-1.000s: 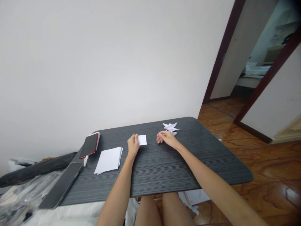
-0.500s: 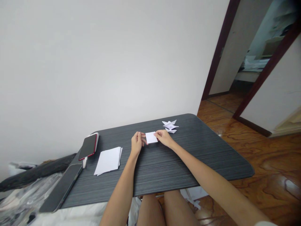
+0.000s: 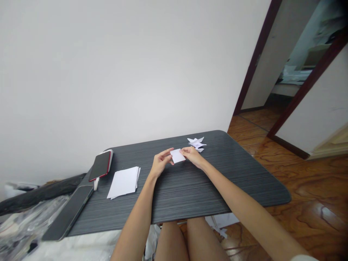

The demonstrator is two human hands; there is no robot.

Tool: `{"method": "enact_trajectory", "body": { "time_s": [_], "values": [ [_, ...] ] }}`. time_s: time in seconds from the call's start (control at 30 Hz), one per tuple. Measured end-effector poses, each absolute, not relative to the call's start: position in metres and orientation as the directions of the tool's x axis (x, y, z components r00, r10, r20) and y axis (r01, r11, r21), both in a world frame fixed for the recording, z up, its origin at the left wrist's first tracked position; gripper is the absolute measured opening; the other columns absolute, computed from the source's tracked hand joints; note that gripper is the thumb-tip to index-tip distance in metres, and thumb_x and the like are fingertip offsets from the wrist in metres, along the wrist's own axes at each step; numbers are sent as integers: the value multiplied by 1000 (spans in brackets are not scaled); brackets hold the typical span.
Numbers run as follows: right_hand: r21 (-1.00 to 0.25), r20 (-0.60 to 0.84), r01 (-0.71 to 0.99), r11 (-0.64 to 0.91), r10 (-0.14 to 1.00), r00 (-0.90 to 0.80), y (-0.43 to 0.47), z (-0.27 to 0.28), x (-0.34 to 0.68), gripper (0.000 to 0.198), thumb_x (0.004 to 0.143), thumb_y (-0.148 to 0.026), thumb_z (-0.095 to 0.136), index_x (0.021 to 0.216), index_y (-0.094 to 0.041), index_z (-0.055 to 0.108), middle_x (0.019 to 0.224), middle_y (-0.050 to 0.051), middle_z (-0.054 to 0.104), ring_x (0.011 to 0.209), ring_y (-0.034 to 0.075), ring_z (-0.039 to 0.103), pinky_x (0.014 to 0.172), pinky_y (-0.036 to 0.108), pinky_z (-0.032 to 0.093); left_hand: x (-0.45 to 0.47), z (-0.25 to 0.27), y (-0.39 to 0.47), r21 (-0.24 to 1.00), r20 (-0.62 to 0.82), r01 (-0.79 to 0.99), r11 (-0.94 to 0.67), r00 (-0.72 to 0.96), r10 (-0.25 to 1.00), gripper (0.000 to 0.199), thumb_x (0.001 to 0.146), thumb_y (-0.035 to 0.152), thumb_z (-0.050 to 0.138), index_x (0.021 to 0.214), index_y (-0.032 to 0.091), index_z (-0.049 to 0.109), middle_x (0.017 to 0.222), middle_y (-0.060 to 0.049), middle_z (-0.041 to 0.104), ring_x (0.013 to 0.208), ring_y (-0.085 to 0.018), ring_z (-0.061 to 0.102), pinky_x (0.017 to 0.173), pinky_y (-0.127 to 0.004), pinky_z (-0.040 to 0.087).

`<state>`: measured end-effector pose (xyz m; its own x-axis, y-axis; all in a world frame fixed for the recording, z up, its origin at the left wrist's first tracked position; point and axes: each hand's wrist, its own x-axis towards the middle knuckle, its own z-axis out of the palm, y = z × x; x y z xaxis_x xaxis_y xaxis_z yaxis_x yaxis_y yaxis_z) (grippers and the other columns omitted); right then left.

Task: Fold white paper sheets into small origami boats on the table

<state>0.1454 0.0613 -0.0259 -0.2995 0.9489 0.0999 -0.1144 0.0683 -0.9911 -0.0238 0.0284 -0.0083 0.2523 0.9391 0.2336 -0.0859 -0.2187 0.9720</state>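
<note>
A small white square of folded paper is held slightly tilted over the dark tabletop, between my two hands. My left hand has its thumb and fingers at the paper's left edge, the index finger stretched along the far corner. On the opposite side, my right hand pinches the right edge, thumb on top. Just beyond the right hand lie several folded white paper pieces with pointed ends, partly overlapping. A stack of white paper sheets rests to the left of my left forearm.
The dark, wood-grained table stands against a white wall. At its left are a red-edged phone on a white object and a long dark flat device by the edge. Plastic-wrapped things lie beyond; a doorway opens at right.
The paper square has turned and tilted a little and shifted slightly right. My left fingers have spread and reach along its far side. The view has moved slightly.
</note>
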Motion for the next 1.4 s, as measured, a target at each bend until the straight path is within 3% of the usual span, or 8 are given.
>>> {"method": "enact_trajectory", "body": {
  "time_s": [0.33, 0.5, 0.7, 0.8, 0.93, 1.03, 1.23, 1.4],
  "values": [
    [-980, 40, -195, -39, 924, -381, 55, -16, 146, 30, 60, -42, 62, 61, -12, 55, 51, -1, 53, 46, 9, 46, 44, 22, 35, -25, -5, 27, 972, 236, -69, -226, 268, 934, 50, 65, 26, 64, 112, 14, 53, 95, -9, 64, 53, -9, 56, 60, -27, 48],
    [-981, 33, -191, -43, 926, -377, 55, -16, 147, 24, 62, -36, 62, 62, -13, 54, 51, -2, 52, 45, 8, 45, 45, 21, 35, -25, -3, 26, 965, 258, -3, -262, 189, 948, 29, 66, 29, 62, 89, 10, 62, 70, -5, 65, 50, -10, 56, 56, -26, 47],
    [-969, 236, -161, 185, 886, -400, 45, -2, 149, 41, 68, -28, 59, 107, -23, 47, 81, 0, 60, 68, 10, 56, 62, 21, 43, -26, -4, 28, 947, 314, 67, -314, 16, 949, 20, 65, 29, 62, 74, 11, 63, 69, -4, 65, 49, -11, 57, 55, -26, 48],
    [-939, 336, -102, 327, 819, -465, 42, 1, 148, 40, 61, -24, 66, 99, -21, 53, 96, 3, 55, 85, 14, 55, 74, 26, 43, -23, -5, 28, 931, 360, 72, -359, -5, 933, 19, 65, 29, 61, 73, 12, 64, 77, -6, 65, 52, -11, 57, 56, -26, 49],
    [-888, 433, 2, 461, 836, -335, 46, -6, 142, 14, 65, -26, 63, 76, -17, 62, 93, 5, 53, 88, 16, 53, 79, 29, 42, -19, -7, 27, 898, 435, 68, -435, 10, 900, 16, 67, 27, 61, 73, 12, 65, 84, -8, 64, 71, -15, 60, 66, -28, 50],
    [-904, 424, -57, 424, 871, -247, 49, -10, 139, 14, 66, -30, 61, 69, -16, 63, 90, 6, 56, 86, 16, 54, 78, 29, 42, -16, -7, 24, 887, 452, 118, -446, -21, 892, 16, 67, 27, 60, 74, 13, 65, 81, -7, 65, 78, -17, 60, 74, -31, 48],
    [-962, 178, -229, 149, 978, -111, 49, -11, 136, 25, 56, -34, 68, 72, -15, 63, 75, 5, 64, 70, 16, 58, 69, 30, 45, -12, -5, 20, 915, 383, 158, -372, -45, 923, 21, 66, 30, 61, 76, 12, 64, 78, -7, 66, 73, -17, 62, 71, -30, 50],
    [-937, 142, -333, 107, 987, -80, 51, -14, 136, 24, 53, -29, 70, 71, -15, 63, 78, 4, 65, 71, 15, 59, 69, 29, 45, -11, -6, 20, 924, 362, 151, -351, -54, 930, 20, 67, 28, 61, 77, 12, 64, 77, -7, 67, 69, -17, 63, 69, -29, 51]
  ]
}}
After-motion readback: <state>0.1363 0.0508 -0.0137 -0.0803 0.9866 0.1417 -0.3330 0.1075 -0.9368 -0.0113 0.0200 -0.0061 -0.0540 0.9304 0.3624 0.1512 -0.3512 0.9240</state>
